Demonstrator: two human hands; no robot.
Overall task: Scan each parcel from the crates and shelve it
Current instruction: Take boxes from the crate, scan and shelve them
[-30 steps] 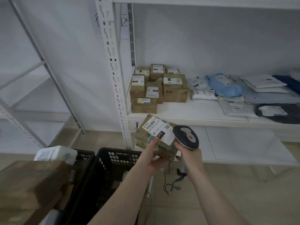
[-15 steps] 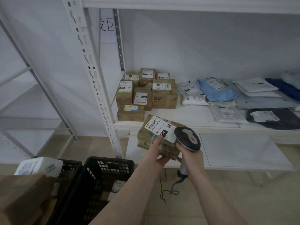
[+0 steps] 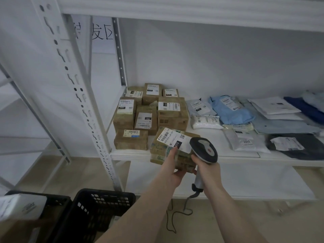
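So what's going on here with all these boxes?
A person is sorting parcels. The left hand grips a taped cardboard parcel with its label facing up, at the front edge of the shelf. The right hand holds a corded scanner right beside that label. Other boxes and soft mailers already lie on the shelf. Black crates sit on the floor below, at left.

Boxes [image 3: 149, 111] sit left of soft mailers [image 3: 245, 116] on the shelf [image 3: 228, 153].
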